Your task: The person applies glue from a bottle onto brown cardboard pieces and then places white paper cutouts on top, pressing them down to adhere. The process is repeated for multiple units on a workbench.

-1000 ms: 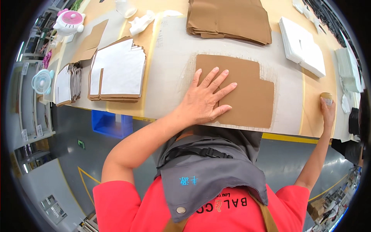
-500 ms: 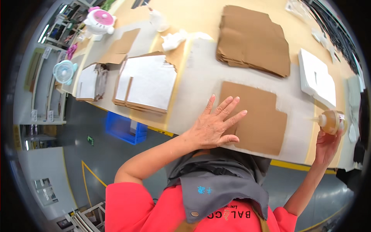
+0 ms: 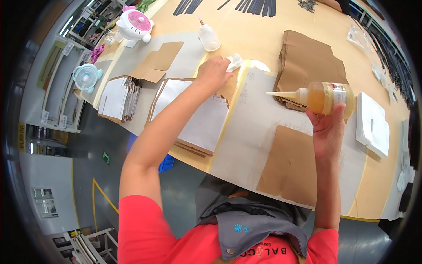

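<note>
Our right hand point(image 3: 326, 132) clamps the amber bottle point(image 3: 328, 97) above the table point(image 3: 255, 33), our left hand point(image 3: 214, 74) meets tissue point(image 3: 235, 61), grip unclear, white-faced pieces point(image 3: 202, 125) lie stacked, and the brown sheet point(image 3: 285, 165) before us looks plain.

Place found: a workshop.
I note a long worktable point(image 3: 255, 42) with stacked cut brown sheets point(image 3: 307, 57) and dark strips point(image 3: 257, 8), a nozzled bottle of amber liquid point(image 3: 323, 98), shelving point(image 3: 63, 101) at my left, and grey floor point(image 3: 90, 165) marked with yellow lines point(image 3: 105, 195).
</note>
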Demonstrator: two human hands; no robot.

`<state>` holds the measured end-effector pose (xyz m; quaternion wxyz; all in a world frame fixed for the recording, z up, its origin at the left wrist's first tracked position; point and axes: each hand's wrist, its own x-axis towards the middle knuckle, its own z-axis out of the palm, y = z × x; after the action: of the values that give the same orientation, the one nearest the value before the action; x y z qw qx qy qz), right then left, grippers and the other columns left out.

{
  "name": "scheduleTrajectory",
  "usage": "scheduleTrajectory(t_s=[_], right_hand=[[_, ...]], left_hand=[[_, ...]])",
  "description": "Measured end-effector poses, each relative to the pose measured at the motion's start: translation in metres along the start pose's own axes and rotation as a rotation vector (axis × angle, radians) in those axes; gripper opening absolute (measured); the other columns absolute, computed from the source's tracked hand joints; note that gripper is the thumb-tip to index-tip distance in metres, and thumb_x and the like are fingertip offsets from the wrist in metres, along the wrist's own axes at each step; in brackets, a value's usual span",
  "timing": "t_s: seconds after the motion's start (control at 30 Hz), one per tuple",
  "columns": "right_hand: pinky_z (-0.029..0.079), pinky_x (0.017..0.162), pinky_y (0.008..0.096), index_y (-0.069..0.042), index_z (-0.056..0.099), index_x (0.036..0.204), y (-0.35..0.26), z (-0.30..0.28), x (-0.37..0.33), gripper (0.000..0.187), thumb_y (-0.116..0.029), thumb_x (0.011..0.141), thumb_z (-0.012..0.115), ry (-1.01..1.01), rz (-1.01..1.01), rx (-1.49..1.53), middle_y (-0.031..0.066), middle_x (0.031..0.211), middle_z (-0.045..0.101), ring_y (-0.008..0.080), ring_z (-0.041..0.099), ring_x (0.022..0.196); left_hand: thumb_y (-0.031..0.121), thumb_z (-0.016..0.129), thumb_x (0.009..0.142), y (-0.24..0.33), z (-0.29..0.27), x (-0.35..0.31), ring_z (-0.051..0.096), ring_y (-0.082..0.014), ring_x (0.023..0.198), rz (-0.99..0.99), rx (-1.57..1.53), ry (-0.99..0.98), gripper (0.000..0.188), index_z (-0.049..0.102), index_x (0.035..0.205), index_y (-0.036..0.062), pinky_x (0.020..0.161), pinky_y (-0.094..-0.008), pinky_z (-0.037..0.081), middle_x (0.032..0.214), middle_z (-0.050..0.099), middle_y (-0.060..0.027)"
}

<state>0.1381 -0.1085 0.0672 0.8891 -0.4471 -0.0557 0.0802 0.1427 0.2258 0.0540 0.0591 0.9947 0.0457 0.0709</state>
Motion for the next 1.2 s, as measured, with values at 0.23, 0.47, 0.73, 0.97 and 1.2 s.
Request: scheduleTrajectory(t_s=[0.23, 0.47, 0.73, 0.97, 1.2], right_hand=[[0.062, 0.092, 0.0377, -0.008, 0.046, 0.143, -0.015, -0.007, -0.024, 0.059, -0.046, 0.100, 0.060, 0.053, 0.025, 0.052, 0.0075, 0.134, 0.060, 0.0210, 0.063, 0.119], [0.060, 0.095, 0.0390, -0.010, 0.038, 0.150, -0.019, -0.013, -0.067, 0.064, -0.049, 0.101, 0.055, -0.014, -0.109, 0.079, 0.0088, 0.143, 0.055, 0.0220, 0.061, 0.124], [0.057, 0.100, 0.0398, -0.008, 0.034, 0.153, -0.026, -0.010, -0.109, 0.074, -0.055, 0.099, 0.054, -0.055, -0.181, -0.016, 0.0129, 0.154, 0.044, 0.0230, 0.054, 0.133], [0.055, 0.100, 0.0435, -0.006, 0.035, 0.151, -0.014, -0.008, -0.135, 0.076, -0.049, 0.096, 0.064, 0.000, -0.140, -0.004, 0.0134, 0.153, 0.045, 0.0239, 0.055, 0.131], [0.055, 0.101, 0.0414, -0.005, 0.033, 0.153, 0.003, -0.014, -0.158, 0.072, -0.048, 0.101, 0.057, -0.015, -0.102, -0.067, 0.0128, 0.155, 0.042, 0.0241, 0.054, 0.133]], left_hand=[[0.012, 0.069, 0.090, -0.006, 0.005, 0.017, 0.070, -0.0288, 0.097, -0.104, -0.346, 0.024, 0.024, 0.073, 0.110, -0.0005, 0.085, -0.0383, 0.055, 0.100, 0.073, -0.0137], [0.010, 0.068, 0.096, 0.051, -0.038, -0.087, 0.069, -0.0141, 0.100, -0.375, -1.899, -0.149, 0.029, 0.068, 0.124, 0.0038, 0.088, -0.0316, 0.058, 0.110, 0.072, -0.0039], [0.007, 0.068, 0.095, 0.100, -0.028, -0.154, 0.070, -0.0135, 0.098, -0.410, -2.116, -0.147, 0.026, 0.070, 0.121, 0.0057, 0.085, -0.0299, 0.059, 0.110, 0.073, -0.0051], [0.005, 0.068, 0.095, 0.130, -0.026, -0.182, 0.069, -0.0128, 0.094, -0.390, -2.182, -0.090, 0.021, 0.072, 0.116, 0.0051, 0.084, -0.0298, 0.059, 0.107, 0.074, -0.0047], [0.006, 0.071, 0.094, 0.145, -0.016, -0.196, 0.063, -0.0087, 0.083, -0.367, -2.018, 0.108, 0.013, 0.073, 0.106, 0.0030, 0.076, -0.0248, 0.050, 0.094, 0.072, -0.0008]])
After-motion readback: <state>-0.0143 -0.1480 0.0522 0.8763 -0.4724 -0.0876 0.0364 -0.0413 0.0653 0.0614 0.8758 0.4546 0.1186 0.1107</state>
